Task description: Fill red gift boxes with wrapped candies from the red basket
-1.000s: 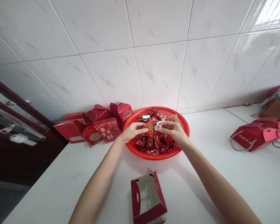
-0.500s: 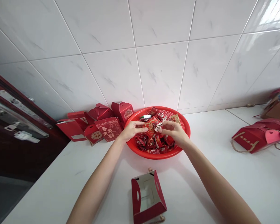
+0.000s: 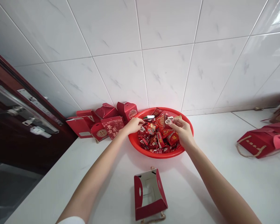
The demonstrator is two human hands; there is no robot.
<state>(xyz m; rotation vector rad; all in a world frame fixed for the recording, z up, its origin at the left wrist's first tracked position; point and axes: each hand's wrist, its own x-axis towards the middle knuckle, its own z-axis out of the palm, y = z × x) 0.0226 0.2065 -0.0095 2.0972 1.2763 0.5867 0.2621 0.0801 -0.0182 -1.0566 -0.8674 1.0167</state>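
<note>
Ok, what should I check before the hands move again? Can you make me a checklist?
1. Right hand has a grip on the red and gold packet: ok.
2. Both hands on that packet: not ok, only the right one is.
3. Left hand is holding something: cannot tell, its fingertips are too hard to make out.
4. Red basket sits on the white counter: ok.
5. Near box has its top open: ok.
6. Rope handle is out of the opening: ok.
</note>
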